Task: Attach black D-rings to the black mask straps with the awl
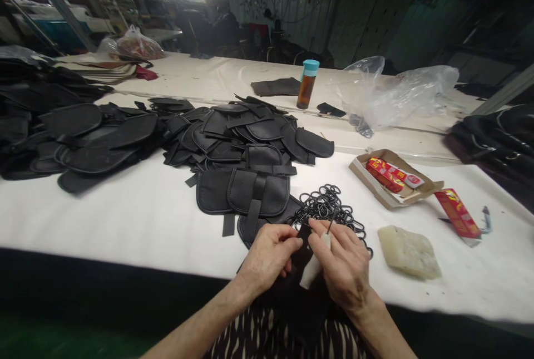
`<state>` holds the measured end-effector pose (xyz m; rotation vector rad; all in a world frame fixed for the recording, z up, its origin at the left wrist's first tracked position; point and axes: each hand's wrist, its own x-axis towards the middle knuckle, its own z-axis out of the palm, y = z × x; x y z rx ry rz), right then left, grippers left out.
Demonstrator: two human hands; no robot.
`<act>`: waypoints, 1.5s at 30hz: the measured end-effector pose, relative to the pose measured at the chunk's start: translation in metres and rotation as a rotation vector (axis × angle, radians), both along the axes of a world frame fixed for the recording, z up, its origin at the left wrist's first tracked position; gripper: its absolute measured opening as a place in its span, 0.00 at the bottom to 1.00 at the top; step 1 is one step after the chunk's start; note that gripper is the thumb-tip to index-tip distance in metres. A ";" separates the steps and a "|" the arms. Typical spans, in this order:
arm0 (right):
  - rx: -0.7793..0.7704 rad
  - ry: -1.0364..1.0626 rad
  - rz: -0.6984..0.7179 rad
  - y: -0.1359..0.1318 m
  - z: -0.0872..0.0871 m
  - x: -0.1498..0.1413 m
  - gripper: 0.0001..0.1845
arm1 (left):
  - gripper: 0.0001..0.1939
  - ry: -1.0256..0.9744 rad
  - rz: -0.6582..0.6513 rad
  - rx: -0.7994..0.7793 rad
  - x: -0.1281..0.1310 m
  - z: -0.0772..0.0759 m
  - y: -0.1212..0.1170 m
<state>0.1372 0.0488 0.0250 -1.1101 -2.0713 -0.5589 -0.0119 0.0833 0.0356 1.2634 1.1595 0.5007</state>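
Observation:
My left hand (269,253) pinches the edge of a black strap (303,236) at the front edge of the table. My right hand (344,256) is closed around an awl (312,270) with a pale wrapped handle and a thin dark shaft pointing up and away. The fingertips of that hand also meet the strap's far end. Just beyond both hands lies a heap of black metal rings (329,203). Stitched black pouch pieces (258,192) lie to the left of the rings, one with a strap across it. Dark material hangs below my hands over my lap.
Piles of black pieces (104,142) cover the left and middle of the white table (167,225). On the right are a yellowish wax-like block (409,252), an open cardboard box (373,186) and a red packet (458,214). Farther back stand a bottle (307,83) and clear plastic bags (400,92).

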 end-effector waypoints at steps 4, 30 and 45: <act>-0.001 -0.015 0.068 0.000 0.004 -0.004 0.09 | 0.08 -0.057 0.087 -0.005 0.000 0.004 -0.003; -0.799 1.011 -0.070 -0.010 0.008 -0.018 0.09 | 0.09 -0.233 0.308 0.044 -0.006 0.006 -0.023; -0.557 0.601 0.311 -0.012 0.016 -0.028 0.08 | 0.20 -0.700 0.168 -0.837 -0.039 -0.002 -0.019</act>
